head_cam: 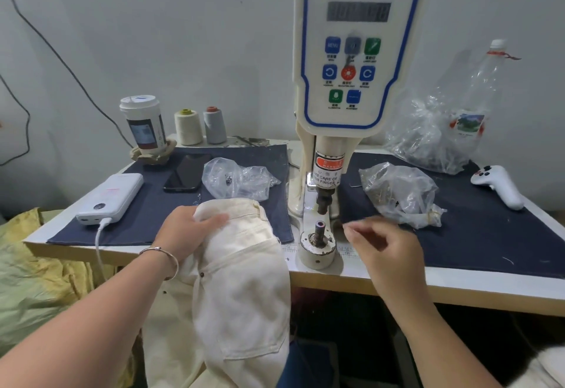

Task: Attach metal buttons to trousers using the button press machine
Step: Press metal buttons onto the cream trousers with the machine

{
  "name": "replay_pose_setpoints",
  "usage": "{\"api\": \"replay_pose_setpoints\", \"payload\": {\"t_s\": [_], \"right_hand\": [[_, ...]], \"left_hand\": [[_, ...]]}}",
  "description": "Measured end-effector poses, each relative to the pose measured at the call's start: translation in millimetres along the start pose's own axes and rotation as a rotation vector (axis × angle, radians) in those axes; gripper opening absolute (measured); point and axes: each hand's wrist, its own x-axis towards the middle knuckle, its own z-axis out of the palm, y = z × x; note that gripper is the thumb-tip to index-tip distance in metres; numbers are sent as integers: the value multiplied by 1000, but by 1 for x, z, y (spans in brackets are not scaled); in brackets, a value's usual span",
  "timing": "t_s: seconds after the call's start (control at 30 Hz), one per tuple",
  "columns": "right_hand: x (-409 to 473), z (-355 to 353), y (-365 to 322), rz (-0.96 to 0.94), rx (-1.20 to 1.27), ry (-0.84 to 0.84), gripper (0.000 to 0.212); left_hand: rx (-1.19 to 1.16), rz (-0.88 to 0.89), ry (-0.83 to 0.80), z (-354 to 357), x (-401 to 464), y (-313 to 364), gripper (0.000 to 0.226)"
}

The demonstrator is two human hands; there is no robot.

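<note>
Cream trousers (244, 280) hang over the table's front edge, waistband up on the dark cloth. My left hand (186, 234) grips the waistband at its left side. The white servo button machine (354, 60) stands behind, with its lower die post (319, 230) bare just right of the trousers and the upper punch (323, 201) raised above it. My right hand (383, 247) hovers right of the die with fingers curled, fingertips blurred; whether they pinch a button I cannot tell. Two plastic bags of metal parts lie left (238, 181) and right (400, 193) of the machine.
On the dark cloth (153, 219) lie a white power bank (111, 198) with cable, a black phone (186, 172), and a white controller (501, 184). A paper cup (143, 124), two thread cones (200, 126), a larger plastic bag (428, 140) and a bottle (486, 82) stand behind.
</note>
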Motion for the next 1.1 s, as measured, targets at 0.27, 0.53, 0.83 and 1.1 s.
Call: {"api": "replay_pose_setpoints", "payload": {"t_s": [0.27, 0.53, 0.83, 1.1], "right_hand": [[-48, 33, -53, -395, -143, -507, 44], [-46, -5, -98, -534, -283, -616, 17], [-58, -82, -156, -605, -6, -605, 12], [-50, -89, -141, -470, 234, -608, 9]], "left_hand": [[-127, 158, -265, -46, -68, 35, 35], [-167, 131, -346, -79, -112, 83, 47], [557, 778, -86, -71, -158, 113, 52], [-253, 743, -841, -24, -206, 104, 11]]}}
